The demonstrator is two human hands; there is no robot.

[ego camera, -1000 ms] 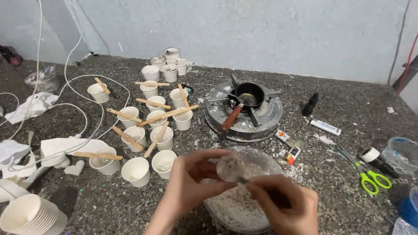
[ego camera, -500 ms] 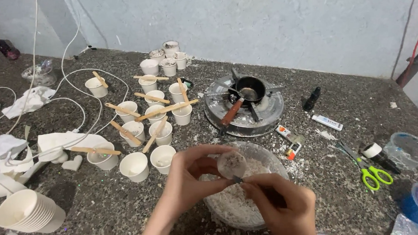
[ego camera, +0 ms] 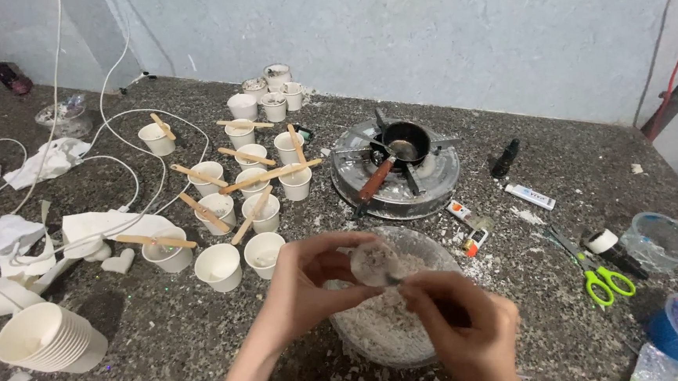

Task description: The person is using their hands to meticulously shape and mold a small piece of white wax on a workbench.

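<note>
Your left hand pinching a small clear cup, your right hand pinched at its rim, over the glass bowl of white flakes

The left hand and right hand, pinching the small translucent cup, have sunk slightly closer over the glass bowl.

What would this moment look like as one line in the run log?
left hand: holds small clear cup | right hand: at the cup's edge | below: glass bowl of white flakes | beside: paper cups
</note>
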